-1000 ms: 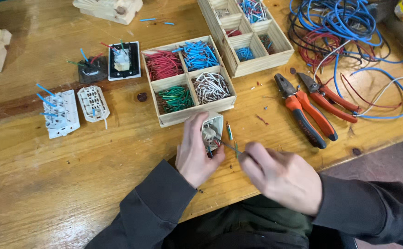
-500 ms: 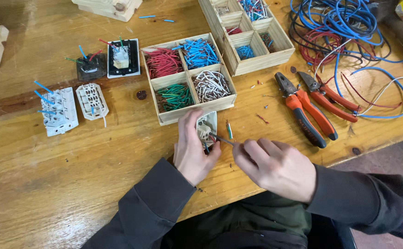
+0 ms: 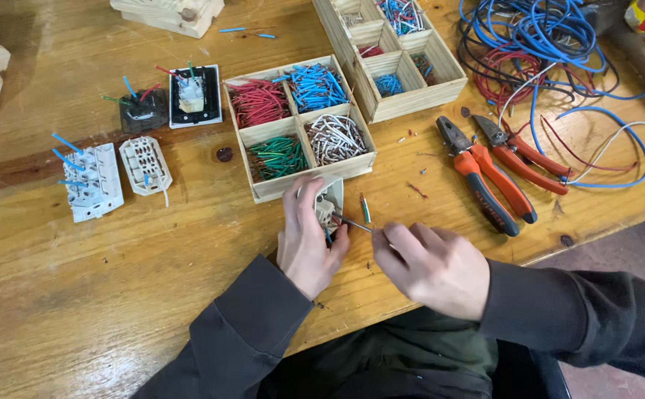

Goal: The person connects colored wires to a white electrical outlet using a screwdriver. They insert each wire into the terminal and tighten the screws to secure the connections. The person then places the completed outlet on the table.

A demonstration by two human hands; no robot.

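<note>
My left hand (image 3: 309,238) grips a white switch module (image 3: 329,204) and holds it down on the wooden table (image 3: 152,281), just in front of a four-compartment wooden box (image 3: 299,126). My right hand (image 3: 431,267) pinches a thin screwdriver (image 3: 352,223), whose tip touches the back of the module. A short green wire piece (image 3: 365,208) lies on the table beside the module. The box holds red, blue, green and white wire pieces in separate compartments.
Two white switch modules (image 3: 90,182) (image 3: 145,165) with wire stubs lie at the left; two dark ones (image 3: 144,111) (image 3: 195,94) further back. Orange-handled pliers (image 3: 485,175) and cutters (image 3: 523,154) rest at the right, by tangled blue and red cable (image 3: 544,44). A second wooden organiser (image 3: 390,52) stands behind.
My right hand has moved left and brought the screwdriver tip onto the module. My left hand has kept its hold on the module.
</note>
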